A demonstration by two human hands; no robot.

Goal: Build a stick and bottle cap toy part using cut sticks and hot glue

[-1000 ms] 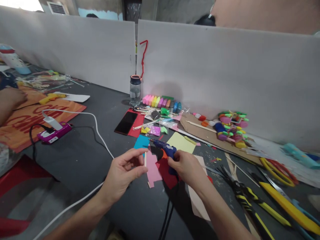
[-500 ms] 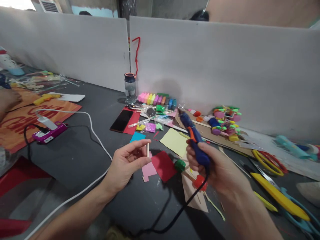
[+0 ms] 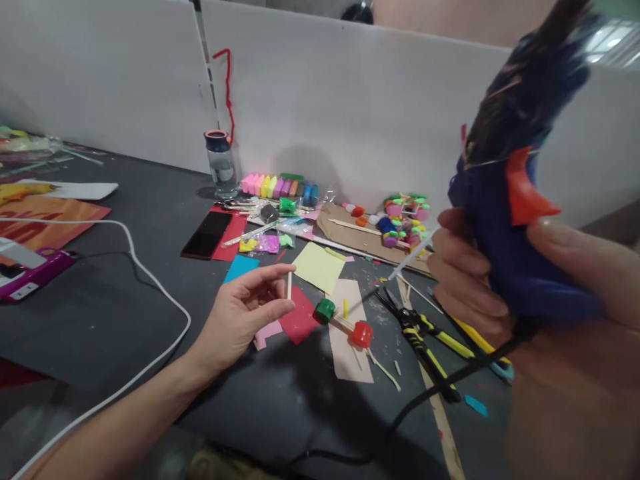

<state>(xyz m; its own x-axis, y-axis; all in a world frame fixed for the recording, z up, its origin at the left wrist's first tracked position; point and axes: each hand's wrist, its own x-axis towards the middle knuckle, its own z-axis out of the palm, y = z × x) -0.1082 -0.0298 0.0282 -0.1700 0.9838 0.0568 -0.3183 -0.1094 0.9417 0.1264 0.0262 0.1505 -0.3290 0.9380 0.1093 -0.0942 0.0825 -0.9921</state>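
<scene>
My left hand (image 3: 247,310) pinches a short wooden stick (image 3: 289,285) upright between thumb and forefinger. In my right hand (image 3: 565,347), raised close to the camera, is a blue glue gun (image 3: 520,267) with an orange trigger, its nozzle pointing up. A translucent glue stick (image 3: 413,259) juts out behind the fingers. Below, between the hands, a green wheel (image 3: 325,311) and a red wheel (image 3: 361,334) are joined by a wooden stick, lying over a pale pink paper (image 3: 350,363). A yellow sheet (image 3: 320,265) and a red paper (image 3: 299,323) lie nearby.
Black-and-yellow pliers (image 3: 425,343) lie right of the wheels. A phone (image 3: 207,235), a bottle (image 3: 223,167), coloured clay bars (image 3: 277,187) and small wheeled models (image 3: 405,220) stand farther back. A white cable (image 3: 155,293) crosses the left side; the gun's dark cord (image 3: 415,413) loops in front.
My right hand has lifted the glue gun up and right, much closer to the camera, uncovering the wheels and pliers. The view has turned right. My left hand still holds the stick.
</scene>
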